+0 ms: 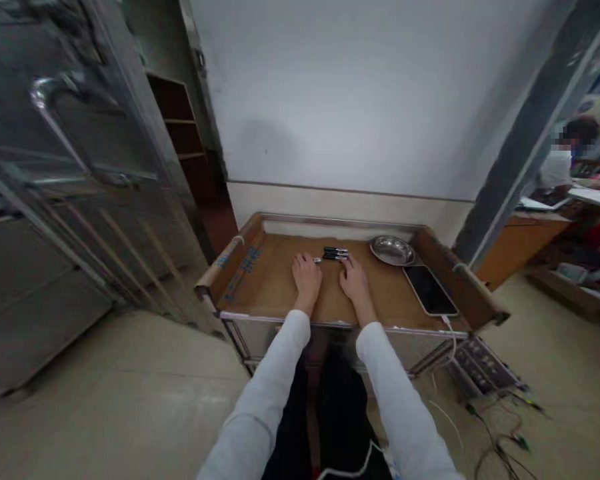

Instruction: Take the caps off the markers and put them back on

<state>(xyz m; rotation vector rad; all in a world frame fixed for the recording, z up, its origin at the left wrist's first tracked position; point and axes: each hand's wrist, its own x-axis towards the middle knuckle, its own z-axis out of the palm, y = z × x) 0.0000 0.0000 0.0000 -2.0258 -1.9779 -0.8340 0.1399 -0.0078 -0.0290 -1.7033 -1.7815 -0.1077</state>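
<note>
Several black pens or markers (335, 254) lie side by side on a cardboard-lined cart top (275, 297). My left hand (307, 277) rests on the cardboard to their left, palm down with its fingers lightly bent. A small whitish piece (317, 260) shows beside its fingertips; I cannot make out what it belongs to. My right hand (354, 280) lies palm down just right of the pens. Its fingertips are at their right ends, seemingly touching them. No pen shows inside either hand's grasp.
Right of my hands stand a round metal dish (393, 251) and a phone (431, 291) with a white cable (450, 333). Cardboard sides (463, 273) edge the cart. A wall rises behind it. Cables (503, 440) lie on the floor. A person (557, 167) sits far right.
</note>
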